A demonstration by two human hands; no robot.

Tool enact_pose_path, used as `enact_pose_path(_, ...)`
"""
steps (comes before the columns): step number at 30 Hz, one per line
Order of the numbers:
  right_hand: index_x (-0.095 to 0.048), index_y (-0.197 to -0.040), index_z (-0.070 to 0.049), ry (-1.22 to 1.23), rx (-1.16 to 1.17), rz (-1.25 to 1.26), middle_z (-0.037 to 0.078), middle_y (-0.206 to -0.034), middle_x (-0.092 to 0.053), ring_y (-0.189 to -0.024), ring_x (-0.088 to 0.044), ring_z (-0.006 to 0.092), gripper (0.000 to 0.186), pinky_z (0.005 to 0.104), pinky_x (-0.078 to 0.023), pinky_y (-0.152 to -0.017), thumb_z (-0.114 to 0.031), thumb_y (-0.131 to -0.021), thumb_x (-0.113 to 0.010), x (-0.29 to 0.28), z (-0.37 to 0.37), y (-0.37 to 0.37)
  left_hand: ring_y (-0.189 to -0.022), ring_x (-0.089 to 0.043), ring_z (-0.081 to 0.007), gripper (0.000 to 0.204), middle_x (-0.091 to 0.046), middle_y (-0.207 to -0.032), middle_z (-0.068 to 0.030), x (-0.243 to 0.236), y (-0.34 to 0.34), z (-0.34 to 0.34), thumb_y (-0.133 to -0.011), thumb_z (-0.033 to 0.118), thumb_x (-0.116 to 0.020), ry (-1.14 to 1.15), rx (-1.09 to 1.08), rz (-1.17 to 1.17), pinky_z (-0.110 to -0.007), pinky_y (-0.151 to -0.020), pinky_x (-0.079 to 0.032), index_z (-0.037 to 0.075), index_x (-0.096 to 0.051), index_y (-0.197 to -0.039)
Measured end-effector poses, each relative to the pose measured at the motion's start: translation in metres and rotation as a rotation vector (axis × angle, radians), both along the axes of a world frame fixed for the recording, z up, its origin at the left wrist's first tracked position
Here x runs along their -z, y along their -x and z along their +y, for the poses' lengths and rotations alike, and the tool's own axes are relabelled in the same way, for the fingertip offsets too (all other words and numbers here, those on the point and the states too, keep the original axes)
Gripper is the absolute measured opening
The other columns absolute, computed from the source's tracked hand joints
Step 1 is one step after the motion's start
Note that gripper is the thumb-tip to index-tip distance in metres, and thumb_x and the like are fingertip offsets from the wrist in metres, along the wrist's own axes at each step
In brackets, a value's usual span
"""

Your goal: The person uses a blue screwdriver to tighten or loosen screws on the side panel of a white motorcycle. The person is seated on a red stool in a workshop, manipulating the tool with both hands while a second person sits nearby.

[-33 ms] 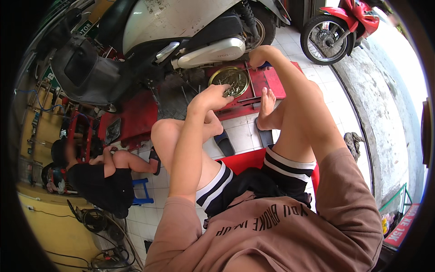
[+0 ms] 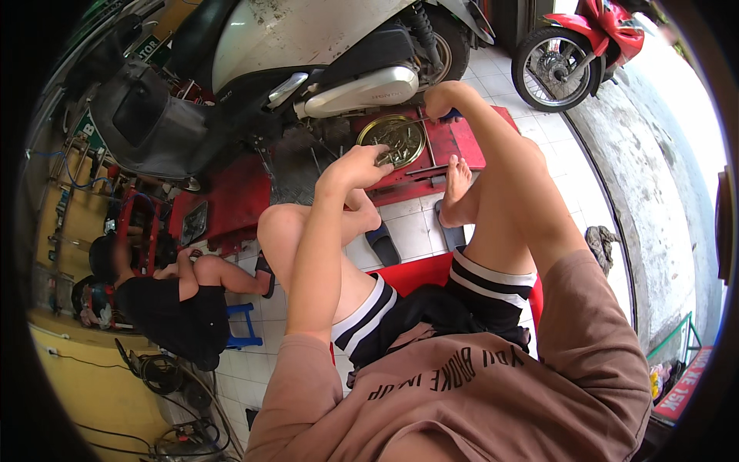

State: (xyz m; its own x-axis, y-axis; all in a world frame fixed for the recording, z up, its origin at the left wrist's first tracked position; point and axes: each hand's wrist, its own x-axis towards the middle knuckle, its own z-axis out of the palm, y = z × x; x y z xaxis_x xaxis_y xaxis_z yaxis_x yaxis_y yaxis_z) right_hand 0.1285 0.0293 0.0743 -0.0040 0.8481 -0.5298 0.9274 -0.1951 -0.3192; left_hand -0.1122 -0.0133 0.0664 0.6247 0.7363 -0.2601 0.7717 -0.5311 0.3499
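Note:
A round gold-coloured tray (image 2: 423,146) holds many small metal screws or bolts (image 2: 402,137) on a low red platform. Over the tray's near left rim reaches my left hand (image 2: 359,165), fingers curled down at the small parts; whether a piece is between them is too small to tell. Past the tray's right side, my right hand (image 2: 446,98) is closed around a screwdriver (image 2: 451,115) with a dark blue handle. Its thin shaft points left, over the tray's far edge.
A silver scooter (image 2: 362,94) stands behind the red platform (image 2: 462,145). A red motorbike (image 2: 558,65) is at the far right. At left, a person (image 2: 173,312) in black sits on a blue stool (image 2: 245,325). Slippers (image 2: 381,245) lie by my feet; hoses (image 2: 158,373) at lower left.

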Motion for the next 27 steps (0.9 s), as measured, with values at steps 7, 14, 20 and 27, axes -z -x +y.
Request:
enact_pose_path(7,-0.066,-0.084,0.006,-0.243,0.062,0.674,0.015,-0.077,-0.066,-0.068,-0.063,0.0241,0.023,0.0381,-0.05,-0.061,-0.01,-0.068,-0.06,0.096,-0.008,0.031,-0.079,-0.066,-0.0253,0.044,-0.069,-0.089,-0.0165,-0.016,0.042,0.005,-0.086,0.019,-0.062,-0.064,-0.127,-0.156,-0.036,-0.077,-0.052,0.001,-0.055,-0.126)
enact_pose_path(14,-0.056,-0.087,0.005,0.201,0.527,1.425,0.009,-0.073,-0.056,-0.059,-0.055,0.0172,0.013,0.0307,-0.049,-0.053,-0.007,-0.085,-0.049,0.194,0.0,0.023,-0.077,-0.064,-0.0172,0.035,-0.068,-0.09,-0.0132,-0.047,0.064,-0.009,-0.088,0.016,-0.062,-0.155,-0.17,-0.374,-0.031,-0.071,-0.051,0.0,-0.059,-0.119)
enact_pose_path(20,-0.049,-0.085,-0.001,-0.061,1.046,1.517,0.008,-0.071,-0.053,-0.057,-0.052,0.0192,0.009,0.0324,-0.048,-0.054,-0.01,-0.086,-0.047,0.242,0.009,0.019,-0.073,-0.062,-0.0118,0.019,-0.068,-0.085,-0.0081,0.036,0.076,0.019,-0.087,0.01,-0.06,-0.188,-0.331,-0.569,-0.027,-0.062,-0.049,0.001,-0.066,-0.103)
enact_pose_path(27,-0.048,-0.084,0.0,-0.157,1.152,1.664,0.008,-0.07,-0.051,-0.059,-0.054,0.0187,0.012,0.0314,-0.048,-0.052,-0.012,-0.088,-0.049,0.253,0.06,0.032,-0.078,-0.068,-0.0201,0.019,-0.07,-0.086,-0.0123,0.167,0.038,0.069,-0.084,0.01,-0.063,0.024,-0.381,-0.53,-0.031,-0.071,-0.053,-0.001,-0.067,-0.099)
